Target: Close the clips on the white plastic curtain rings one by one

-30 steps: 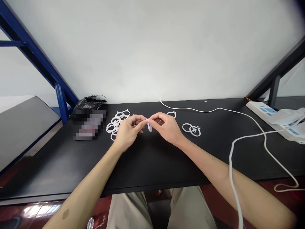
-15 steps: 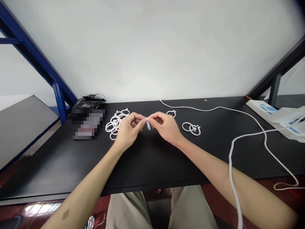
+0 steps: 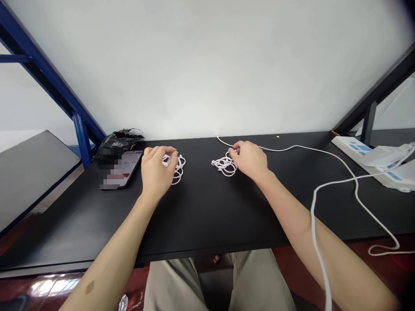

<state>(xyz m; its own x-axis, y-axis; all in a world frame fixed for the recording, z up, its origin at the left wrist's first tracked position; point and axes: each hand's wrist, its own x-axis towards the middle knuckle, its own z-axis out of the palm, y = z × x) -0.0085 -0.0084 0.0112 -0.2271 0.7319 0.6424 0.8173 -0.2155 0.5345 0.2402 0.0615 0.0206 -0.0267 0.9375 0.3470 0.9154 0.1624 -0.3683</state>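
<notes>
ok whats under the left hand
White plastic rings stick out from the left hand on the black table; the part under its fingers is covered, so their number is unclear.

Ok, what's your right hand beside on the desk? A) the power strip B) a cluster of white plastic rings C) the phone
B: the right hand sits at the edge of a cluster of white plastic rings on the black desk.

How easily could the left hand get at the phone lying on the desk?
Probably easily: the left hand sits right beside the phone, with nothing between them on the black desk. Its fingers are on white plastic rings, so it may need to let go first.
</notes>
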